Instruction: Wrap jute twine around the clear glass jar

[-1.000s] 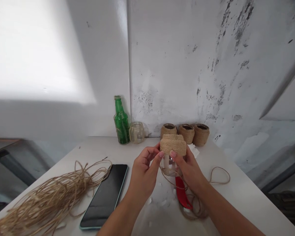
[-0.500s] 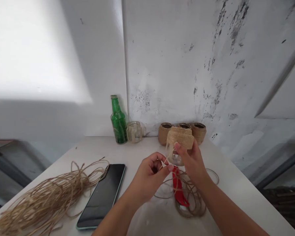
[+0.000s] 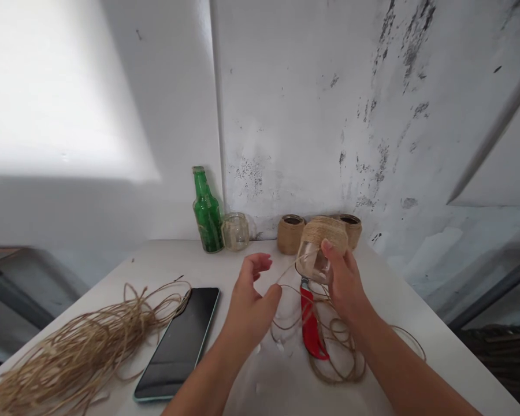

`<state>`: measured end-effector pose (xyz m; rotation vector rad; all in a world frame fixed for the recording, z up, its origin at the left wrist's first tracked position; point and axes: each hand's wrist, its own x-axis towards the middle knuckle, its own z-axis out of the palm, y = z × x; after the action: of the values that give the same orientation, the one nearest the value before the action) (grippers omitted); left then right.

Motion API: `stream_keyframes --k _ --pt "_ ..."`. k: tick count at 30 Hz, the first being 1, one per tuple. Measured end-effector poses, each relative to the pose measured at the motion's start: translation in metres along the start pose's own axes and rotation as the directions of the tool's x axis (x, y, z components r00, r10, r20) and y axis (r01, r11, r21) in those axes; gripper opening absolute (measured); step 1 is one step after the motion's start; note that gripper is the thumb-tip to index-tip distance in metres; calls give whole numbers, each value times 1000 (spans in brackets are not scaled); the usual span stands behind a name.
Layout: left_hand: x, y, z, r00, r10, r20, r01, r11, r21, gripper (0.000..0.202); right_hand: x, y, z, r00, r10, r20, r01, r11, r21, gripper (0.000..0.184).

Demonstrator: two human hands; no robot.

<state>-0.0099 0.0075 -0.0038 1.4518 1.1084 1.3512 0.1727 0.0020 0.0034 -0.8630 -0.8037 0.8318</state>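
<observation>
My right hand (image 3: 345,283) grips a clear glass jar (image 3: 307,260) tilted in the air, its upper part wound with brown twine. My left hand (image 3: 253,303) is left of the jar, thumb and fingers spread apart. From the jar, a strand of twine (image 3: 288,268) slants down to the left thumb; whether it also rests on the palm is hidden. Below the jar lie loose loops of twine (image 3: 340,375). Among them is a red-handled tool (image 3: 311,323) with a metal neck, its far end hidden behind the jar.
Left on the white table (image 3: 260,393) are a bundle of twine (image 3: 86,341) and a phone (image 3: 179,344). A green bottle (image 3: 208,222), a bare glass jar (image 3: 236,232) and twine-wrapped jars (image 3: 291,237) stand along the stained wall (image 3: 294,144).
My left fingers have spread from a pinch on the twine, and that hand has moved slightly left. The jar has shifted right and tilted in my right hand.
</observation>
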Motion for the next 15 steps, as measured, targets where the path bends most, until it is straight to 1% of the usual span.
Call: stream_keyframes --k 2,4,5,7,9,10,12,14,15 --pt "-9 4 5 991 67 117 -59 996 -69 43 -5 2 1 999 -15 50 19 995 -97 54" --pt "-14 6 7 979 110 172 -92 990 -108 35 -9 3 3 993 -26 114 46 984 -171 54" --pt "-15 6 7 977 121 178 -102 989 -111 29 -11 2 4 988 -22 152 52 979 -197 52" --pt "-14 4 7 980 119 158 -104 990 -100 20 -15 1 6 975 -1 221 55 970 -238 49" --pt "-10 3 7 987 90 134 -78 992 -99 22 -17 1 7 966 5 260 69 958 -277 50" --pt "-9 3 8 987 71 141 -57 993 -102 23 -17 2 7 964 -7 265 87 952 -295 50" --pt "-8 2 8 981 48 189 -28 994 -109 26 -16 5 6 965 -33 259 118 940 -321 50" --pt "-8 1 8 970 53 237 -25 993 -118 28 -14 8 4 966 -32 255 119 936 -332 49" --pt "-8 0 8 969 61 241 -31 992 -126 29 -14 9 3 965 -27 262 116 937 -331 49"
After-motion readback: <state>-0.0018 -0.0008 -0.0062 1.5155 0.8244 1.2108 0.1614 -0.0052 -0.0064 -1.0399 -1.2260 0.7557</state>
